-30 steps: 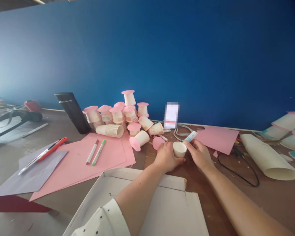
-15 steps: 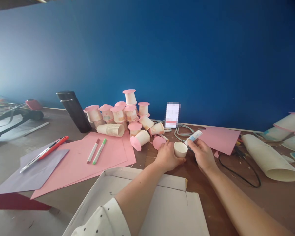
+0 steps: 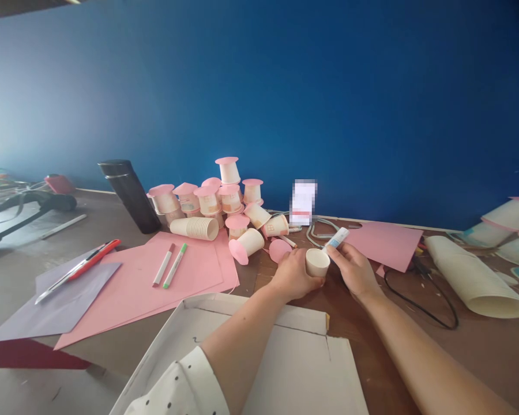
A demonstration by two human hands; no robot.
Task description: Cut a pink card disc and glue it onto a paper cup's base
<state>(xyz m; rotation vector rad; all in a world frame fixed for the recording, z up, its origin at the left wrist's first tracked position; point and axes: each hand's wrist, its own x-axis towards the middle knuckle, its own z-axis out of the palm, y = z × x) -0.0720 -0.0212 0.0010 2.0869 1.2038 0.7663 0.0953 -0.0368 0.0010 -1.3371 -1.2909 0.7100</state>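
Observation:
My left hand is wrapped round a small white paper cup, whose round end faces me. In my right hand is a white glue stick with blue print, tilted, its lower end close to the cup's rim. Whether the stick touches the rim I cannot tell. Just left of the hands lies a pink paper disc. Several paper cups with pink paper tops are stacked behind, and one such cup lies on its side.
A nested stack of cups lies by two markers on pink paper. A utility knife, black bottle, phone and cables stand or lie around. White board is in front; a paper roll lies right.
The glue stick has swung more upright and shifted slightly left, along the cup's rim. My left hand keeps its hold on the cup.

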